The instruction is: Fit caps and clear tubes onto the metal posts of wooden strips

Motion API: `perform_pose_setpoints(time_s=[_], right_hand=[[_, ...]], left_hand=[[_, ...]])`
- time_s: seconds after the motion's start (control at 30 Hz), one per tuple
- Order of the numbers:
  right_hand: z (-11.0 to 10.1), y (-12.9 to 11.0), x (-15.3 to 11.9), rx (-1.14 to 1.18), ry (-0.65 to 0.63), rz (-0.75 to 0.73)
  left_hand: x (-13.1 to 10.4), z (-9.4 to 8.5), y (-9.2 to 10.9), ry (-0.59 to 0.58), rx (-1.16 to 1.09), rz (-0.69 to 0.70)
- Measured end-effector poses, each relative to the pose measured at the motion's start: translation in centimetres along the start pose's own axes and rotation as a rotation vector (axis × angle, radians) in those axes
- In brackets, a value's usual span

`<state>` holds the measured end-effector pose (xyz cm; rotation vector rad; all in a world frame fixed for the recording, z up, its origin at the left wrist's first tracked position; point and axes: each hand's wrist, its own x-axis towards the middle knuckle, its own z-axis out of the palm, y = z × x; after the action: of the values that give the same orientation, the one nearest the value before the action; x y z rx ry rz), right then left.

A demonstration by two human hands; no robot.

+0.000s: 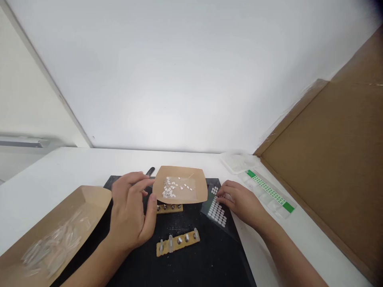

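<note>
My left hand (131, 213) is at the left end of a small cardboard tray (180, 170), thumb and index finger apart, fingertips touching or very near its rim. Small white pieces (169, 193) lie scattered in that tray. On the right, my right hand (239, 199) has its fingertips pinched together over a clear sheet of white oval stickers (217, 213); what lies between them is hidden. Nearer me, a tan strip (174, 247) holds metal balls or studs in a row, some bearing white pieces and some clear tubes. A second such strip (169, 208) sits partly under the tray.
A larger cardboard tray (89, 193) with clear plastic tubes (54, 247) stands at left. Under the work lies a black mat (209, 263). A dark handle (150, 171) shows behind my left hand. At right are a green-marked clear case (269, 191) and a brown cardboard wall (329, 159).
</note>
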<state>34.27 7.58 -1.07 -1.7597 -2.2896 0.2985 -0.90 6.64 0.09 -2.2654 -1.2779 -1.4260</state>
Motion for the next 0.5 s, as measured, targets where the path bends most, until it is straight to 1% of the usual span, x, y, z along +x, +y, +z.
perform_pose_setpoints(time_s=[0.1,0.13,0.2,0.33,0.5], right_hand=[[-0.1,-0.3,0.2,-0.037,0.002,0.015],[-0.1,-0.5,0.2,-0.052,0.0,0.016],[0.0,-1.0,0.2,-0.087,-0.002,0.021],[0.0,-1.6,0.1,-0.134,-0.009,0.016],[-0.4,-1.0,-0.1,-0.105,-0.032,-0.001]], left_hand=[[0.3,-0.3,0.0,0.151,0.092,-0.001],[0.4,-0.4,0.0,0.18,0.101,-0.004],[0.6,-0.5,-0.1,0.197,0.1,-0.014],[0.7,-0.5,-0.3,0.152,0.097,-0.017],[0.7,0.0,-0.6,0.027,0.119,-0.022]])
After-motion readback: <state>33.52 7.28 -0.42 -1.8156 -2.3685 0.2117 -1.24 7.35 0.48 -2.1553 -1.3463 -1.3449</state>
